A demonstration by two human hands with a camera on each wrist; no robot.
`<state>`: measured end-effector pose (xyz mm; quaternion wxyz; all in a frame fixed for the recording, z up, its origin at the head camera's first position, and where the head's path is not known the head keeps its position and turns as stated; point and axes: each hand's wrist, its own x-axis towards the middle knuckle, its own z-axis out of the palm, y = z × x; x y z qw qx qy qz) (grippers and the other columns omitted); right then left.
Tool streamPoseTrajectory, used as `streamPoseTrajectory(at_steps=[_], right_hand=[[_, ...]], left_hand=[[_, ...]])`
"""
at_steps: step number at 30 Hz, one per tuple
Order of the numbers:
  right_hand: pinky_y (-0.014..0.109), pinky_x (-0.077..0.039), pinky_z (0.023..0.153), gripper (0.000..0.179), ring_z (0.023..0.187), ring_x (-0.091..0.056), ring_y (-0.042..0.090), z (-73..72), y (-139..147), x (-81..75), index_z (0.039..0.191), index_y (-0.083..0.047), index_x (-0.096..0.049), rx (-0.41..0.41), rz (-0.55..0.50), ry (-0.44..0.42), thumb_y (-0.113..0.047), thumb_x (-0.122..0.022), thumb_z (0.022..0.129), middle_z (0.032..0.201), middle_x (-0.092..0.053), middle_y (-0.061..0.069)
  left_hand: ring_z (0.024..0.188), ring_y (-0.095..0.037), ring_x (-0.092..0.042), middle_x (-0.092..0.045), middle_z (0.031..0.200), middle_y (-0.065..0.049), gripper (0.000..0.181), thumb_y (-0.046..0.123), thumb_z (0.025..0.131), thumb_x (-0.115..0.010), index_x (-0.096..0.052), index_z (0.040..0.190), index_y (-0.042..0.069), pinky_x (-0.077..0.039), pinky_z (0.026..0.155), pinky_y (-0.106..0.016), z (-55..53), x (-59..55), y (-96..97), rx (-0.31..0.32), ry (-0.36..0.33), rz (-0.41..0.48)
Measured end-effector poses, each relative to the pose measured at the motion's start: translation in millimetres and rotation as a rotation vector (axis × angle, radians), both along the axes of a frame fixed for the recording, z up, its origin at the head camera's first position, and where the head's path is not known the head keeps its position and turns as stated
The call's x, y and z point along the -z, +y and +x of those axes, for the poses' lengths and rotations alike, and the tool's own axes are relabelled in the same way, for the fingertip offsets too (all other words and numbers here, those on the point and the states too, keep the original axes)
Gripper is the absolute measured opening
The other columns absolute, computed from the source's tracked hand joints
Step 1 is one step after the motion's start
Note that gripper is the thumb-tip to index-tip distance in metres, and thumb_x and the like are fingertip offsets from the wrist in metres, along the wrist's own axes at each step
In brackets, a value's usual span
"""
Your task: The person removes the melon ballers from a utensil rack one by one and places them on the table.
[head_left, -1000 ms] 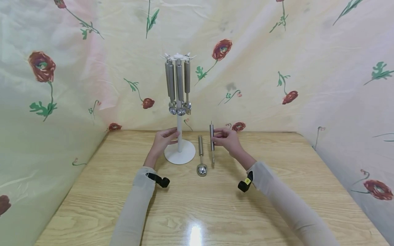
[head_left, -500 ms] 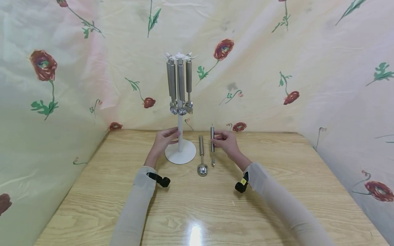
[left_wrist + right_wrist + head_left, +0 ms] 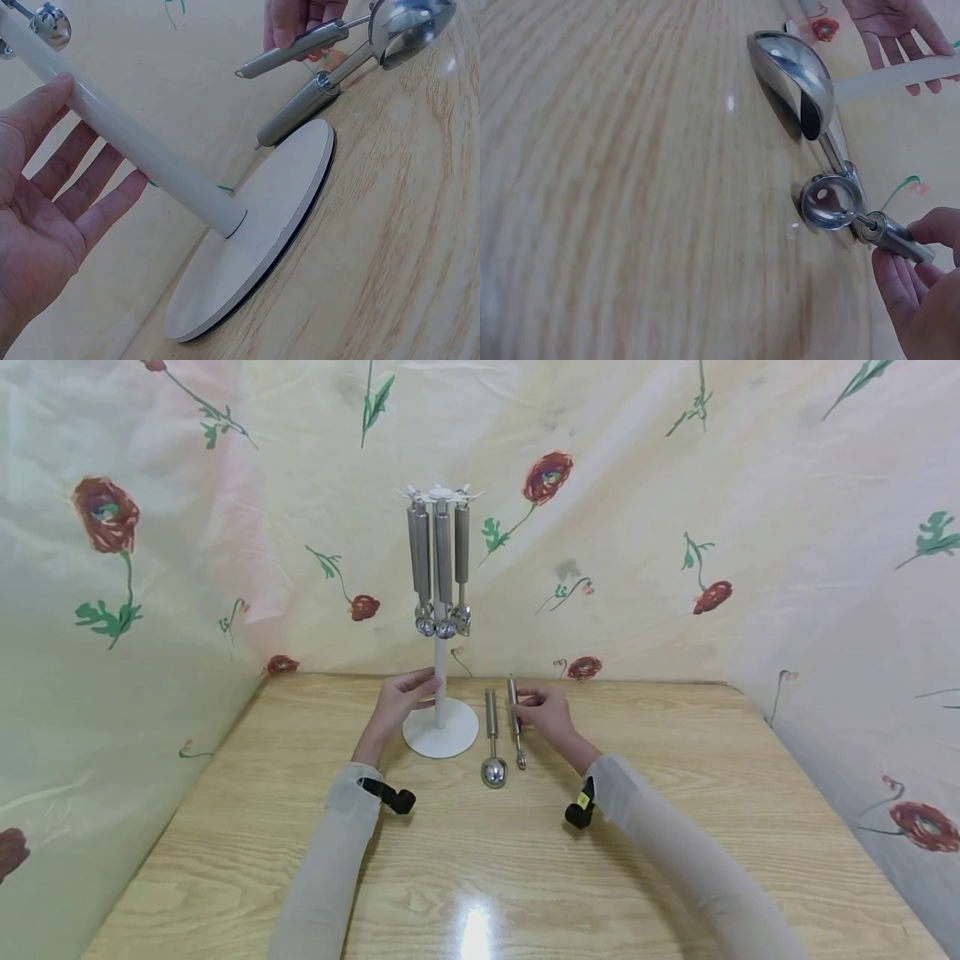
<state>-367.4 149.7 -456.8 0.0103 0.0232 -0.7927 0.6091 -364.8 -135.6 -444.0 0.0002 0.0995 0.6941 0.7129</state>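
Note:
A white stand (image 3: 440,656) rises from a round base on the table. My left hand (image 3: 397,703) holds its pole low down, thumb in front and fingers behind, as the left wrist view (image 3: 56,187) also shows. To the right, my right hand (image 3: 546,714) pinches the steel handle of a melon baller (image 3: 831,201) between thumb and fingers. Its small round bowl points toward me, at or just above the table. Between the stand and the melon baller lies an ice cream scoop (image 3: 494,772) with a larger shiny bowl.
Several steel-handled utensils (image 3: 442,556) hang from the hooks at the stand's top, bowls downward. A wood-grain table (image 3: 480,852) spreads beneath. Flower-printed cloth (image 3: 637,527) closes off the back and both sides.
My right hand has lowered the melon baller and brought it slightly nearer me, its bowl turning to show. The left hand keeps hold of the pole, and the ice cream scoop lies still.

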Motion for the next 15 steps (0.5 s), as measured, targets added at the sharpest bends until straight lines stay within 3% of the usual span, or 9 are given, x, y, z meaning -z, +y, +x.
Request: streamPoseTrajectory(at_steps=[4, 15], right_hand=[[0.02, -0.061, 0.059, 0.039, 0.06, -0.062, 0.006, -0.8, -2.2, 1.8, 0.125, 0.008, -0.067, 0.02, 0.032, -0.023, 0.002, -0.076, 0.087, 0.083, -0.071, 0.006], [0.017, -0.058, 0.056, 0.035, 0.057, -0.062, 0.008, -1.0, -9.5, 5.4, 0.121, 0.008, -0.068, 0.068, 0.082, -0.079, 0.001, -0.076, 0.087, 0.096, -0.073, 0.02]], left_hand=[[0.118, -0.027, -0.068, -0.064, 0.137, -0.024, 0.043, 0.02, 0.1, -0.067, -0.061, 0.137, -0.002, -0.061, 0.098, -0.044, -0.3, -0.4, -0.1, 0.003, 0.0, -0.002], [0.117, -0.026, -0.069, -0.064, 0.137, -0.025, 0.042, 0.019, 0.101, -0.066, -0.061, 0.137, -0.002, -0.061, 0.097, -0.044, -1.0, 1.6, -0.9, 0.015, 0.017, 0.002]])
